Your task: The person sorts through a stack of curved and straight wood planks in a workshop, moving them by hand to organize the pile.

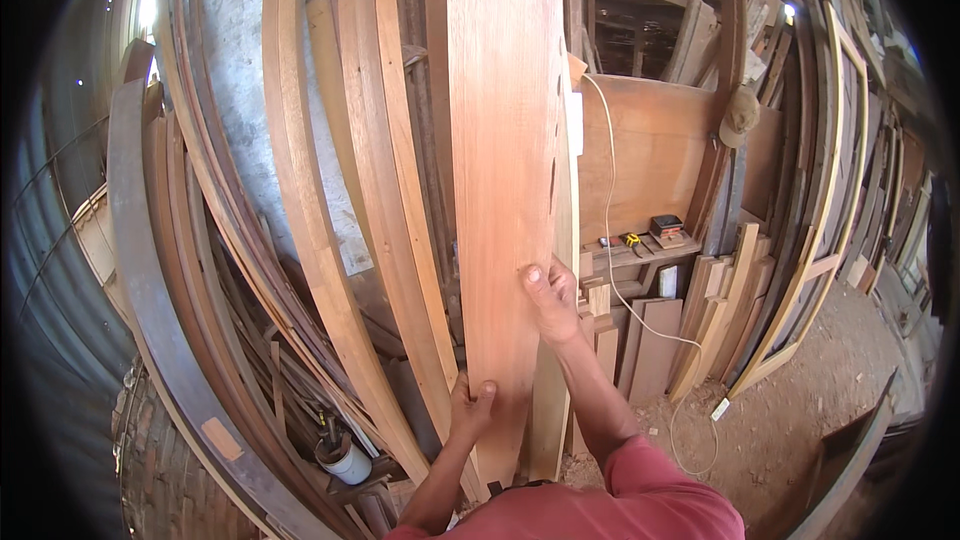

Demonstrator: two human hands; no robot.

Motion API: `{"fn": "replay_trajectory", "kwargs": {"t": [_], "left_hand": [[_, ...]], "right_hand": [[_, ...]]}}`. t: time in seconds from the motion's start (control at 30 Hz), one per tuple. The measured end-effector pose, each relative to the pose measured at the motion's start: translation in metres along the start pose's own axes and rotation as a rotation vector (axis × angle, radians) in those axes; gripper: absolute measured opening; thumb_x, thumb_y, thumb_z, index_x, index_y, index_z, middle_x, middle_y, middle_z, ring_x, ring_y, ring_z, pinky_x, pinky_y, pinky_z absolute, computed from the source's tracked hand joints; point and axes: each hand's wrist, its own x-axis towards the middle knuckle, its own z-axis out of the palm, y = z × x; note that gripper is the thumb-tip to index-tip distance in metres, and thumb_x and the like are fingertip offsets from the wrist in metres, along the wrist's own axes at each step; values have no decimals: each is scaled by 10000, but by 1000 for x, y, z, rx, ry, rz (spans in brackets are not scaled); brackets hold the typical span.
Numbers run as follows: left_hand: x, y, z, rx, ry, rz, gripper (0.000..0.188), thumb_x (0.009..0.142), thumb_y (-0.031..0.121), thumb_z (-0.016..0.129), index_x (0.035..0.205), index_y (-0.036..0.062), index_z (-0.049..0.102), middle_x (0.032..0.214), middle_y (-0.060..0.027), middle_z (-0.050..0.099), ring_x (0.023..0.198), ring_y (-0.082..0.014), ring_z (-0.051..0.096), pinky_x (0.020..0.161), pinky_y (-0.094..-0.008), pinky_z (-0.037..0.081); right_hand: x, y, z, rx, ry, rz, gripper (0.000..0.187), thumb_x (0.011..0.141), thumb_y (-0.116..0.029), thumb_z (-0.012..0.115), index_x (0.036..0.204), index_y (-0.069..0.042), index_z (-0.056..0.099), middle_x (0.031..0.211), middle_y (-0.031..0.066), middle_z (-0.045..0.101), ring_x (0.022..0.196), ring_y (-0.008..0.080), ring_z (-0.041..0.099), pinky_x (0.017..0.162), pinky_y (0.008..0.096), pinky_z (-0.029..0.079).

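A long, wide wooden board (505,140) stands upright in front of me, its lower end close to my body. Dark marks or slots run along its right edge. My left hand (472,405) grips the left edge low down, thumb on the face and fingers hidden behind. Higher up, my right hand (550,300) is wrapped round the right edge, its thumb also resting on the face. Just left of the board lean narrower wooden planks (375,140). Another pale board (547,410) shows behind its right edge.
More timber (160,240) leans along the left wall. A white bucket (345,460) with tools stands low at left. On the right, a small shelf (640,252) carries a black box (668,230) and yellow tape measure (630,239). A white cord (640,325) trails to the floor (800,370); a wooden frame (800,320) leans beyond.
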Motion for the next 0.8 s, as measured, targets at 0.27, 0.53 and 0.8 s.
{"fn": "replay_trajectory", "kwargs": {"t": [0.27,0.53,0.8], "left_hand": [[43,-21,-11,163,13,-74,530,867,264,813,1194,-36,524,1050,-115,690,908,-166,682,741,-299,571],[67,-26,-13,475,54,-63,577,773,259,884,1126,-68,566,1041,-236,728,960,-293,731,816,-356,573],[54,-36,-22,560,38,-33,606,747,366,893,1074,-34,576,1023,-229,726,975,-346,721,830,-399,567]], "right_hand": [[3,72,-10,-288,127,122,592,960,-498,651,1220,33,618,1061,101,678,993,169,595,873,349,495],[5,101,-17,-382,155,178,542,995,-490,593,1137,31,637,974,82,647,939,167,565,844,354,489],[-12,108,-21,-459,151,62,573,1028,-582,455,899,-34,562,845,-22,509,832,103,453,727,305,438]]}}
